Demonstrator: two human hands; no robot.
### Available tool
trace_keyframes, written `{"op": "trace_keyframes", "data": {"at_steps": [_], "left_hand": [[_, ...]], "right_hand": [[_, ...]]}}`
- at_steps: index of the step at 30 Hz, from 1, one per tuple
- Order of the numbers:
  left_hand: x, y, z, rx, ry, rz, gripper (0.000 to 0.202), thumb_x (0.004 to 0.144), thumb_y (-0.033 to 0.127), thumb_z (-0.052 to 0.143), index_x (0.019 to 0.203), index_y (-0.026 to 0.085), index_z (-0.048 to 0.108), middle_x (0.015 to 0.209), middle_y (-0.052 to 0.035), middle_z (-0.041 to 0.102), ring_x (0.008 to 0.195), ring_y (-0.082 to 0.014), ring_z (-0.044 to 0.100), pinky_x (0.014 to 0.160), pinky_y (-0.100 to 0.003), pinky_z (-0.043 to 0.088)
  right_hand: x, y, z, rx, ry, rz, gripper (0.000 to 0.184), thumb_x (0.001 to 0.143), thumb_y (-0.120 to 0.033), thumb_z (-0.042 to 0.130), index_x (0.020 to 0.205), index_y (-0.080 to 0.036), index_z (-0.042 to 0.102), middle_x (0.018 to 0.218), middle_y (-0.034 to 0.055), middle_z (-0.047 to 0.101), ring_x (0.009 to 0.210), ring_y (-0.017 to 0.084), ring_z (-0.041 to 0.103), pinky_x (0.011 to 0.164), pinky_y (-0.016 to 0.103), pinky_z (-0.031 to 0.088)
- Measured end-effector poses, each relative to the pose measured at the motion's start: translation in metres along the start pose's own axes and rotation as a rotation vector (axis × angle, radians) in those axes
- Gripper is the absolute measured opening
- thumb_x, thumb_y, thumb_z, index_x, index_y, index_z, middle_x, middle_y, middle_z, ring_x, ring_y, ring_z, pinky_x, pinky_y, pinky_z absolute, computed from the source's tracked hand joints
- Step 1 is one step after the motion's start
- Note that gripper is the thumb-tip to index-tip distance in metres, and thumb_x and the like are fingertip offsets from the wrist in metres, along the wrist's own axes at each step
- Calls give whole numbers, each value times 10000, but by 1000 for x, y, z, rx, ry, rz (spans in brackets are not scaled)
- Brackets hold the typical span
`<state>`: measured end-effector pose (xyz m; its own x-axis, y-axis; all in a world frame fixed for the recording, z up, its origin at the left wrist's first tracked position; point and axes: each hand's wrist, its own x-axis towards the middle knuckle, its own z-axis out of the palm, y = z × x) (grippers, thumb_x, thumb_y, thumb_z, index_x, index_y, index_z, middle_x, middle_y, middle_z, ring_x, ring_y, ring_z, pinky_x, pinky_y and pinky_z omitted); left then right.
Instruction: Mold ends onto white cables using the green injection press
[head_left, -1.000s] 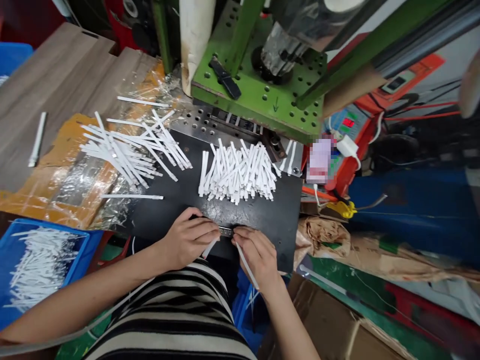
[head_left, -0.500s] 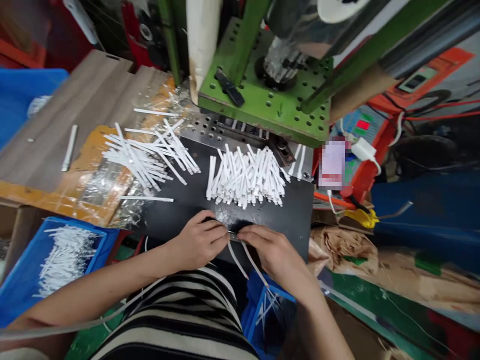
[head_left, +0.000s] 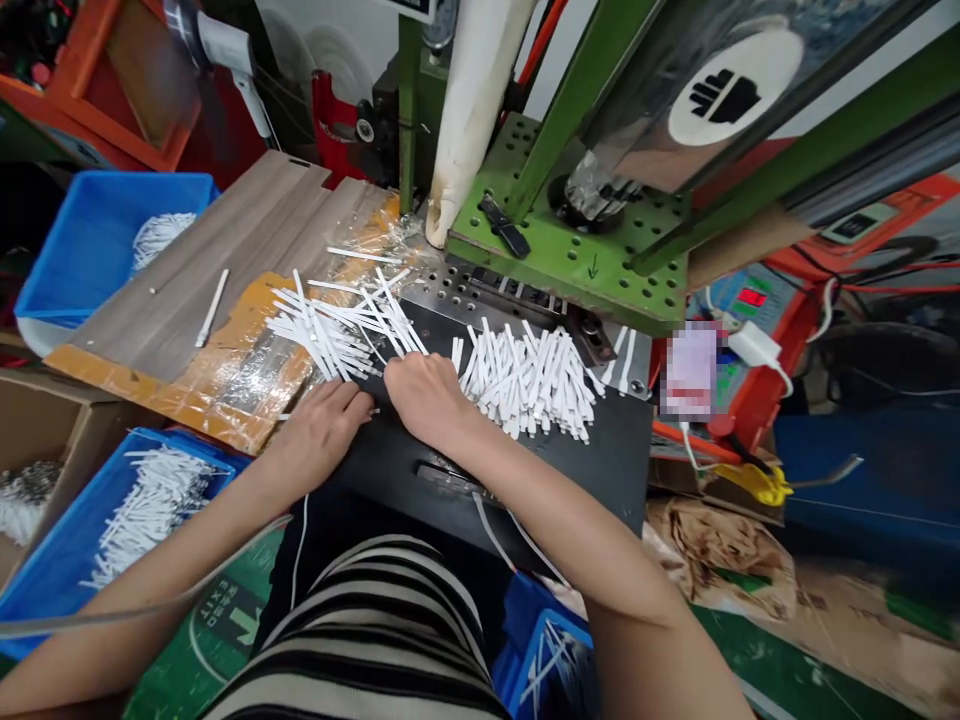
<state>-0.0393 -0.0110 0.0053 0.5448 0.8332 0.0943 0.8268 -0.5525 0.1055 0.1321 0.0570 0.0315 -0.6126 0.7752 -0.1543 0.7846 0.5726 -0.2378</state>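
Several short, flat white cable pieces with small end plugs lie in a left-hand pile (head_left: 322, 335) and a right-hand pile (head_left: 529, 375) on the worktop. My left hand (head_left: 326, 425) rests at the near edge of the left pile, fingers curled over a single strip whose ends peek out on both sides. My right hand (head_left: 427, 395) is closed between the two piles, knuckles up, close to the left pile's strip ends; its fingertips are hidden. A dark narrow fixture (head_left: 450, 475) with thin white leads (head_left: 491, 525) sits at the worktop's front edge, untouched by either hand.
A green press (head_left: 570, 260) stands behind the right pile. Blue bins (head_left: 225, 485) with white pieces are at the left and below the front edge. A red control box (head_left: 780, 350) is on the right. A lone strip (head_left: 214, 308) lies on the wooden board (head_left: 187, 270).
Both hands have left the fixture at the front edge and moved left and away from me, to the left pile. The camera view has shifted too.
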Motion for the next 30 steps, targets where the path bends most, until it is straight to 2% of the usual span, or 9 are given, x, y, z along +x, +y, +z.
{"op": "trace_keyframes", "data": {"at_steps": [4,8,11,15,18,20,23,26,30], "left_hand": [[-1,-5,7,-2,-14,83,216,1017,216,385,922,167,573,873,-77,577,837,-253,548,773,-394,458],[0,1,10,-166,118,148,173,1037,230,388,972,174,538,925,-34,631,813,-181,596,759,-329,500],[8,9,3,-392,267,199,105,1009,218,487,960,177,571,920,-1,657,793,-124,634,698,-238,531],[24,19,-10,-710,246,97,148,978,173,539,1049,208,664,909,27,691,763,-92,672,668,-187,559],[31,30,-11,-910,150,9,236,990,190,517,1176,216,660,907,9,734,758,-107,711,663,-201,594],[32,40,-7,-1001,122,-10,218,963,209,580,1160,219,675,888,-2,745,746,-123,723,636,-207,603],[27,57,7,-948,201,1,174,906,160,660,1045,239,728,898,-8,728,718,-112,699,603,-192,574],[18,73,23,-827,292,123,230,895,76,638,1047,226,725,970,-29,730,830,-137,705,706,-241,587],[12,85,39,-719,300,305,235,885,65,651,1090,176,683,998,-64,749,979,-195,711,841,-337,592]], "right_hand": [[-33,14,-8,-19,11,-46,207,865,26,507,897,-107,663,863,122,662,813,218,643,679,289,467],[-108,46,-7,251,164,66,168,968,-100,488,933,-159,641,864,56,634,769,178,613,665,269,457],[-172,60,10,528,362,186,115,985,-185,546,981,-195,661,907,39,691,806,163,659,713,262,505],[-222,57,49,681,583,273,74,940,-172,636,956,-210,697,895,38,744,843,175,710,770,290,567],[-229,47,70,636,696,287,99,927,-155,646,968,-210,717,937,58,749,859,183,718,766,315,586],[-228,43,75,592,749,272,111,923,-148,645,975,-210,721,955,66,746,857,185,716,756,327,591],[-226,41,78,536,774,228,132,906,-104,648,981,-196,707,956,79,738,870,191,702,764,341,583],[-226,42,78,498,751,190,175,897,-57,622,996,-187,684,967,96,732,903,208,686,779,369,572],[-224,44,80,493,753,158,198,899,-45,584,999,-195,664,947,94,730,895,214,686,778,382,572]]}}
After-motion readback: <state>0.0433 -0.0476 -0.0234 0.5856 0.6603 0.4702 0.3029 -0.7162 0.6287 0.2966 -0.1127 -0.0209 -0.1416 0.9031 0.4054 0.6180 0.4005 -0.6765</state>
